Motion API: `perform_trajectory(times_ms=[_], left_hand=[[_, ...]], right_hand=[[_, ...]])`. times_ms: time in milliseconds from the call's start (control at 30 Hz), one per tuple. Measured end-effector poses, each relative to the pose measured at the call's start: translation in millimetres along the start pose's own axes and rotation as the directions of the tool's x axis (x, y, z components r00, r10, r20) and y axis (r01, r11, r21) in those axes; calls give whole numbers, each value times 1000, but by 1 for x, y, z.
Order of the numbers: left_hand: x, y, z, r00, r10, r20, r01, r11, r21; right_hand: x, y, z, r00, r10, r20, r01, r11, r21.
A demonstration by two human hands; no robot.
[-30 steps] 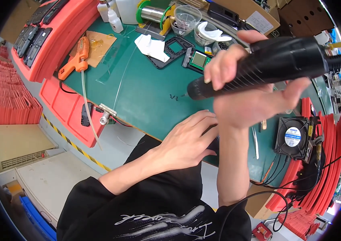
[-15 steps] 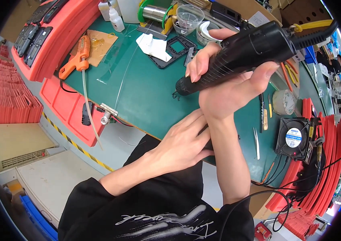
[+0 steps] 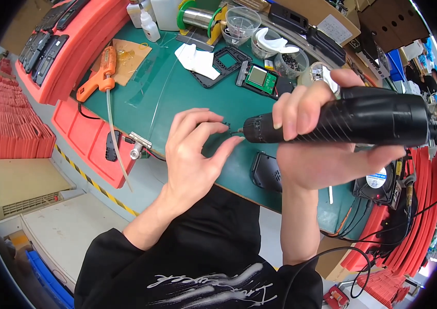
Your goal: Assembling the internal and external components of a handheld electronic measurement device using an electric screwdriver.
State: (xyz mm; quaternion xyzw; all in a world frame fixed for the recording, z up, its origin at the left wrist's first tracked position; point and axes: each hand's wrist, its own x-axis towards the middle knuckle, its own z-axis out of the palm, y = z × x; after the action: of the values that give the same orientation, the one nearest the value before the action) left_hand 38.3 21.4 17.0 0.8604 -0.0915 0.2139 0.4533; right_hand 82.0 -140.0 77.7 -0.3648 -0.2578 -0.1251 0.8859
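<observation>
My right hand point(image 3: 326, 149) grips a thick black electric screwdriver point(image 3: 352, 122), held level with its tip pointing left. My left hand point(image 3: 195, 149) is raised beside that tip, its fingers spread and touching the small bit at the end. Below the tool, a black plastic housing point(image 3: 267, 172) lies on the green mat point(image 3: 177, 98) near the bench's front edge. A green circuit board in a black frame point(image 3: 259, 78) lies farther back.
An orange glue gun point(image 3: 100, 72) with a clear tube, a white cloth point(image 3: 195, 59), clear cups point(image 3: 241, 21), a solder spool point(image 3: 198, 18) and white bottles point(image 3: 149, 23) stand at the back. Red trays point(image 3: 64, 46) sit left, a small fan point(image 3: 378, 183) and cables right.
My left hand has lifted off the housing on the mat and come up to the screwdriver's tip. The screwdriver has dropped lower and levelled out.
</observation>
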Motion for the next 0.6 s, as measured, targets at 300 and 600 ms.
perform_trajectory(times_ms=[300, 600], left_hand=[[-6, 3, 0, 996, 90, 16, -88, 990, -107], [-6, 8, 1, 992, 121, 31, -117, 988, -102]], right_hand=[[-7, -21, 6, 1000, 14, 9, -14, 998, -60], [-10, -26, 8, 999, 26, 41, -24, 999, -47]])
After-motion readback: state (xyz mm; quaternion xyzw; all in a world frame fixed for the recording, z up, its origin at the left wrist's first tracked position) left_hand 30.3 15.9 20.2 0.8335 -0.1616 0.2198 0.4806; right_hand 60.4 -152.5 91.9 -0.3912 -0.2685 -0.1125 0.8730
